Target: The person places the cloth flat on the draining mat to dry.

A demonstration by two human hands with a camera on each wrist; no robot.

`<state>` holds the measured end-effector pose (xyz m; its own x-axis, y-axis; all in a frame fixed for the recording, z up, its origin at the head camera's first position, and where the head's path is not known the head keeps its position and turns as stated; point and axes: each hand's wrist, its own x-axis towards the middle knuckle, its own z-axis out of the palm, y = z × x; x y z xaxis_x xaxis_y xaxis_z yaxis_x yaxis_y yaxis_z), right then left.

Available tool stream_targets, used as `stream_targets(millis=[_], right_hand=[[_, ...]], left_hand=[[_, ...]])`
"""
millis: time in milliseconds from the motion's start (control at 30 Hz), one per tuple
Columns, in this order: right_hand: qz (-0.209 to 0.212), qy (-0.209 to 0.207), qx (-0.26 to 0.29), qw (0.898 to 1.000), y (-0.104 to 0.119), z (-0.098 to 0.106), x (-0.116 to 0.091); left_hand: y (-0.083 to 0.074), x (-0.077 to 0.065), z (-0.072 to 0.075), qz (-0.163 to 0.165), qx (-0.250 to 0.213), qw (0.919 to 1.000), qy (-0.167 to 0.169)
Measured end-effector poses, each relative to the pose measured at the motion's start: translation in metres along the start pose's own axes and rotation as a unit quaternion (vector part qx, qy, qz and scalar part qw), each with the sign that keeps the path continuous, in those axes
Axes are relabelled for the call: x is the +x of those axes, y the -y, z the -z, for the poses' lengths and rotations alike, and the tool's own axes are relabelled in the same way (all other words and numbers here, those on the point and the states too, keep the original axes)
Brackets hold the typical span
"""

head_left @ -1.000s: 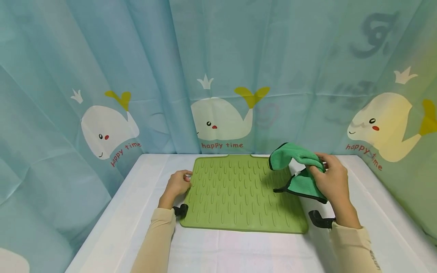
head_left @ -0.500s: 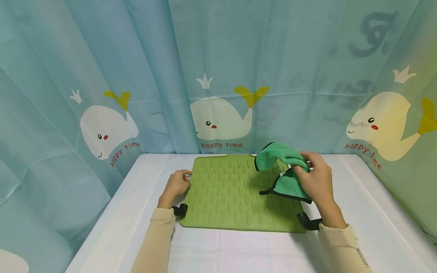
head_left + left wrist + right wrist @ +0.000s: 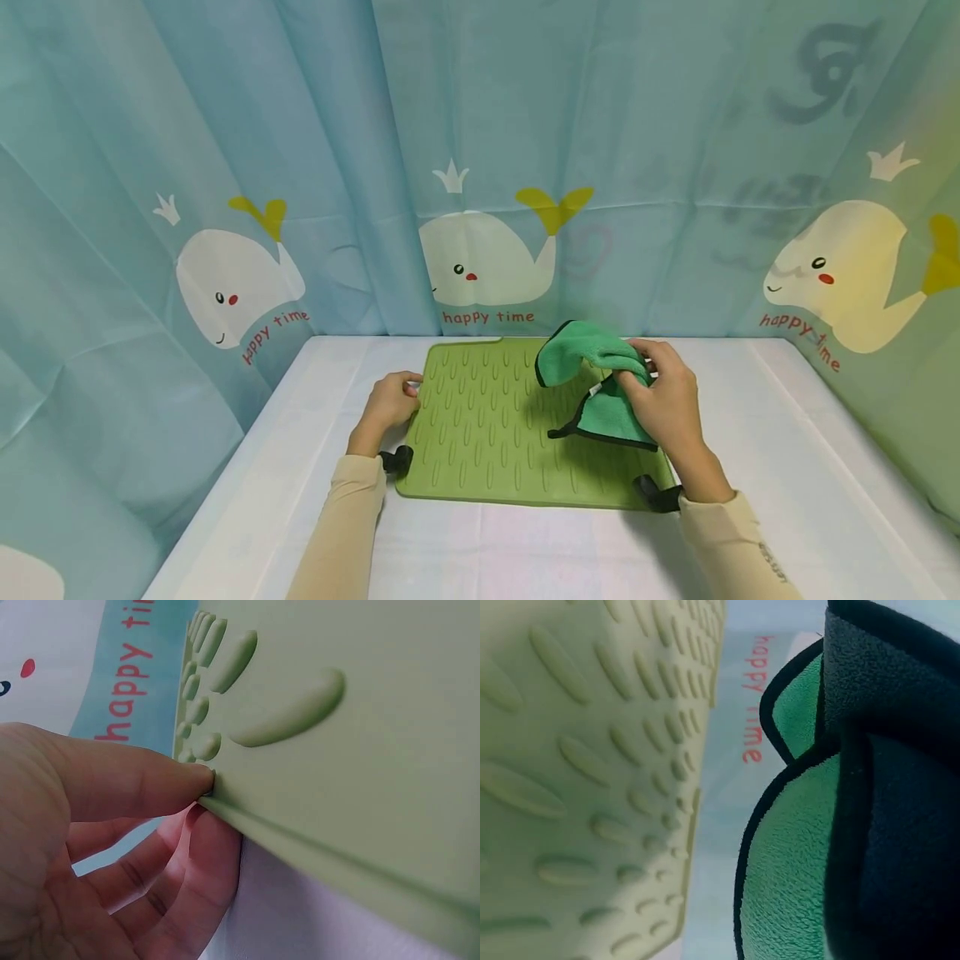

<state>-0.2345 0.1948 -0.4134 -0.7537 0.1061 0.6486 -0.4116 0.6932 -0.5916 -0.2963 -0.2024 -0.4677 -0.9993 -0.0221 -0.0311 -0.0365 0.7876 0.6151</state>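
A green silicone mat (image 3: pixel 480 467) with raised oval ridges lies flat on the table. My left hand (image 3: pixel 390 402) pinches its left edge; in the left wrist view the thumb (image 3: pixel 142 780) presses on top and the fingers are at the underside of the rim. My right hand (image 3: pixel 669 404) grips a green cleaning cloth (image 3: pixel 613 414) with black trim above the right part of the mat. Both ends of the cloth hang forward from the fingers, one with a small black loop. The right wrist view shows the cloth (image 3: pixel 791 862) with a dark grey side close to the camera; the hand is hidden there.
A white cloth (image 3: pixel 480 554) covers the table under the mat. Behind and at both sides hangs a light blue curtain (image 3: pixel 637 125) printed with white whales. A black wrist mount (image 3: pixel 397 461) sits on the left wrist, another (image 3: pixel 657 493) on the right.
My right hand has carried the cloth leftward, from over the mat's right edge to farther in over the mat. The left hand and the mat stay in place.
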Motion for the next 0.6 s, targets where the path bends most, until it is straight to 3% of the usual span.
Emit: stream_targets(millis=[367,600], right_hand=[[0.013,0.030,0.018,0.999,0.003,-0.026,-0.012],[-0.023,0.095,0.004,0.995,-0.005,-0.037,-0.020]], left_hand=[[0.000,0.000,0.000,0.002,-0.011,0.9999,0.005],[0.000,0.000,0.001,0.001,-0.012,0.9999,0.003]])
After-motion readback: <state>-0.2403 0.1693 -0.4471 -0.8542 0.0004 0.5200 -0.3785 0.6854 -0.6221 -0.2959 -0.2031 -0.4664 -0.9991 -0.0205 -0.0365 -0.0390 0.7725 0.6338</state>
